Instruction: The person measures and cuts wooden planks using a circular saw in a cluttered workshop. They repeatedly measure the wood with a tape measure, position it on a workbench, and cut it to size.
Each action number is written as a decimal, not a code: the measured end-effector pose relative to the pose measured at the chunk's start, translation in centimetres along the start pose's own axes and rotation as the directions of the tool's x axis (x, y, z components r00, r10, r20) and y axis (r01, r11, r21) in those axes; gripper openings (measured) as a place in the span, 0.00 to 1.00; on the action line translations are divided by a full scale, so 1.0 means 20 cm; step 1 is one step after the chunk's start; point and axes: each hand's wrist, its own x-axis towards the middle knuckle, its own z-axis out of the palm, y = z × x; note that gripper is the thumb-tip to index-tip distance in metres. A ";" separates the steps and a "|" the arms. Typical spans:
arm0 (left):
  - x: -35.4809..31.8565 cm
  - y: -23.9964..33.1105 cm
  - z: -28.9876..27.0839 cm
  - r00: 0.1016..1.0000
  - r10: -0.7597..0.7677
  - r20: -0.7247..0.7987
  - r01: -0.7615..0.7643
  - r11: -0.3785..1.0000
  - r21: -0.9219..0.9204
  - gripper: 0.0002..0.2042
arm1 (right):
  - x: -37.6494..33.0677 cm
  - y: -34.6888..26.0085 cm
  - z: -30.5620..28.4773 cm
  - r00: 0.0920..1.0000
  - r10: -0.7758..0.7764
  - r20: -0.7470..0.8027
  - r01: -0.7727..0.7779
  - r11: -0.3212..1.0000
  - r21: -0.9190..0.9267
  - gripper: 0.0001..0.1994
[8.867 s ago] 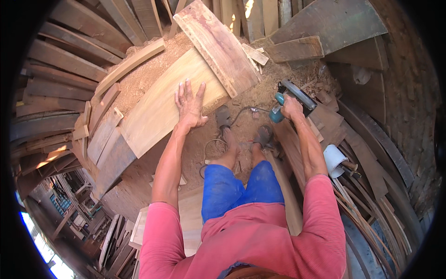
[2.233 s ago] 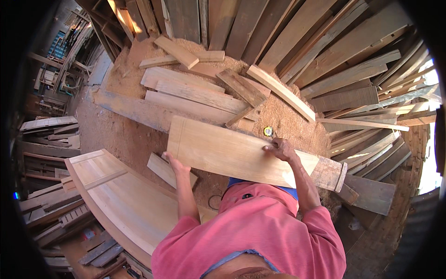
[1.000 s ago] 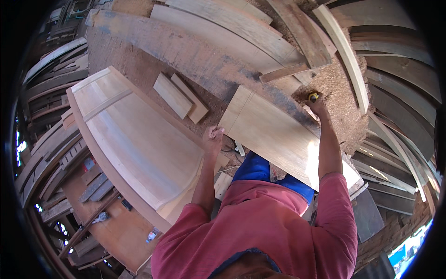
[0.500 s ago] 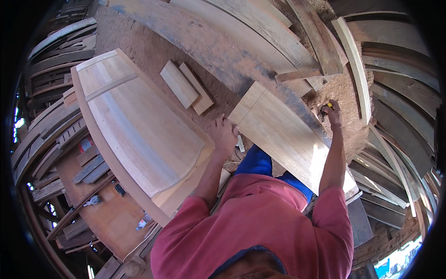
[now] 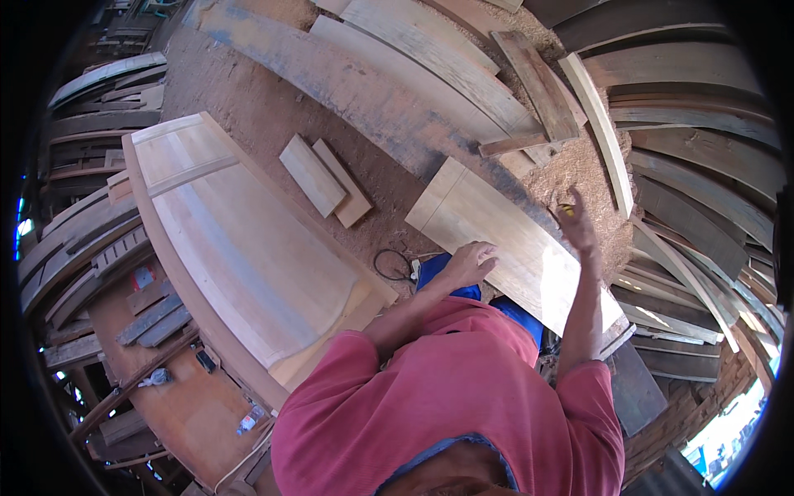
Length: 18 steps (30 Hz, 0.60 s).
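Head camera feed: I see the right hand [image 5: 579,231] raised over the far side of the pale board [image 5: 521,236], fingers bent around a small yellow tape measure [image 5: 566,210], with one finger sticking up. The left hand [image 5: 468,266] is empty, its fingers loosely apart and slightly curled above the board's near edge; I can't tell from here whether they touch the wood. The board lies at a slant in front of the person, over the blue shorts [image 5: 519,320], with lines marked across its left end and a bright patch of light toward its right end. Along its far side I have a long stained plank [image 5: 356,91], and sawdust [image 5: 614,240] spreads just beyond the right hand. To the left, a large curved panel [image 5: 248,223] stands well apart from the tape measure, and two short wooden blocks [image 5: 313,175] lie side by side between panel and plank. A black cable [image 5: 390,264] loops near the board's left end, close to the panel's near corner
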 end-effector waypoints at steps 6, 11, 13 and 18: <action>0.08 0.03 -0.02 0.908 -0.231 0.350 0.419 0.460 -0.783 0.14 | -0.40 -0.22 0.49 0.968 -0.048 0.248 0.117 0.956 -0.269 0.47; 0.03 -0.23 -0.21 0.926 -0.077 0.370 0.337 0.610 -0.717 0.13 | -0.48 -0.18 0.76 0.952 -0.180 0.249 0.242 0.937 -0.251 0.44; 0.00 -0.22 -0.27 0.955 -0.103 0.277 0.274 0.655 -0.704 0.12 | -0.49 -0.18 0.80 0.949 -0.197 0.246 0.256 0.937 -0.238 0.42; 0.09 -0.22 -0.62 0.981 -0.175 -0.079 0.084 0.760 -0.644 0.10 | -0.47 -0.11 0.76 0.965 -0.193 0.176 0.247 0.894 -0.374 0.33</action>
